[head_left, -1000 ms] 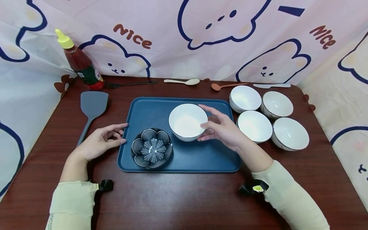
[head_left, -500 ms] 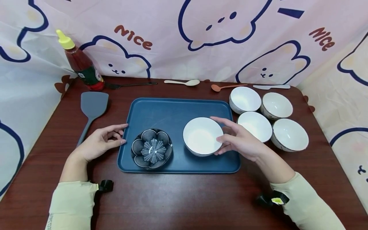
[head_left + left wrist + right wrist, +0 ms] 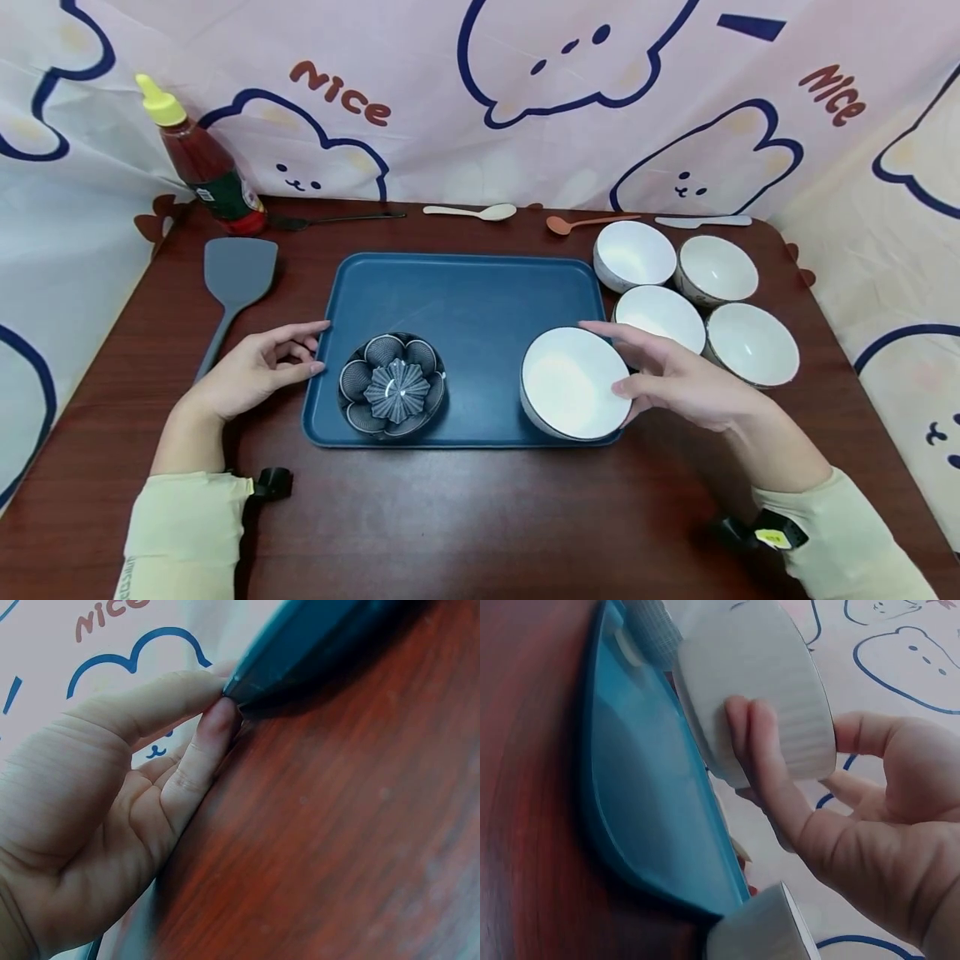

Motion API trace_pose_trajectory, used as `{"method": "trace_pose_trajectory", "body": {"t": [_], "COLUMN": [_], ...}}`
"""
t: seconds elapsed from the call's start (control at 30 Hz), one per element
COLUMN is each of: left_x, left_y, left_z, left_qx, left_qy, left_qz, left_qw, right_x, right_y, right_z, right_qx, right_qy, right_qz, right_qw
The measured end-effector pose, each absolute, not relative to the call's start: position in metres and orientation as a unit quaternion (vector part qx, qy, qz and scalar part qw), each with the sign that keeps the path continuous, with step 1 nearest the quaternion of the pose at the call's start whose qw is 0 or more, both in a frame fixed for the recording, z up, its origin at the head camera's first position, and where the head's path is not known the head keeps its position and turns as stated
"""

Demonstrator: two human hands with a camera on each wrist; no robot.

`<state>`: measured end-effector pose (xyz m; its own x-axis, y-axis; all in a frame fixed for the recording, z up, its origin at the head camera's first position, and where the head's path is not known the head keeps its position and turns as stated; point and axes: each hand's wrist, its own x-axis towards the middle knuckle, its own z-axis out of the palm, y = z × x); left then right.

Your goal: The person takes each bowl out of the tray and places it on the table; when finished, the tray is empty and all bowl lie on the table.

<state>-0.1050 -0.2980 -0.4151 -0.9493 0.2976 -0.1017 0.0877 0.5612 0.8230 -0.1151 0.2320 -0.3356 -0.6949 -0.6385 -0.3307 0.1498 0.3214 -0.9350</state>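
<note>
My right hand (image 3: 686, 379) grips a white bowl (image 3: 573, 382) by its right side, thumb at the rim and fingers along the wall. In the right wrist view the bowl (image 3: 754, 690) shows a ribbed outer wall and hangs clear above the blue tray (image 3: 652, 787). My left hand (image 3: 258, 367) is at the left edge of the tray (image 3: 465, 279); the left wrist view has its thumb and a finger pinching the tray's rim (image 3: 259, 664). On the tray's left part stands a dark bowl (image 3: 392, 386) with a petal pattern.
Several white bowls (image 3: 720, 268) cluster right of the tray. A grey spatula (image 3: 240, 271) lies at left, below a sauce bottle (image 3: 213, 179). Along the back lie a dark fork (image 3: 337, 218), cream spoon (image 3: 472, 212), orange spoon (image 3: 585, 223) and white knife (image 3: 701, 222).
My right hand has carried the white bowl from the tray's middle rightward and nearer, to over its front right corner. My left hand keeps its place at the tray edge.
</note>
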Motion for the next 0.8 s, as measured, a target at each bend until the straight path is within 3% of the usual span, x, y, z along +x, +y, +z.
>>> {"method": "trace_pose_trajectory", "body": {"t": [0.47,0.8], "left_x": [-0.105,-0.105], "left_y": [-0.299,-0.298], "left_z": [-0.414,-0.413], "left_qx": [0.104,0.103], "left_qy": [0.874,0.874], "left_qz": [0.458,0.458], "left_qw": [0.122,0.122], "right_x": [-0.104,-0.099], "right_y": [0.286,0.323], "right_z": [-0.342,-0.336], "right_qx": [-0.202,-0.204], "right_qy": [0.719,0.774], "right_qz": [-0.552,-0.498], "right_qw": [0.370,0.334]}}
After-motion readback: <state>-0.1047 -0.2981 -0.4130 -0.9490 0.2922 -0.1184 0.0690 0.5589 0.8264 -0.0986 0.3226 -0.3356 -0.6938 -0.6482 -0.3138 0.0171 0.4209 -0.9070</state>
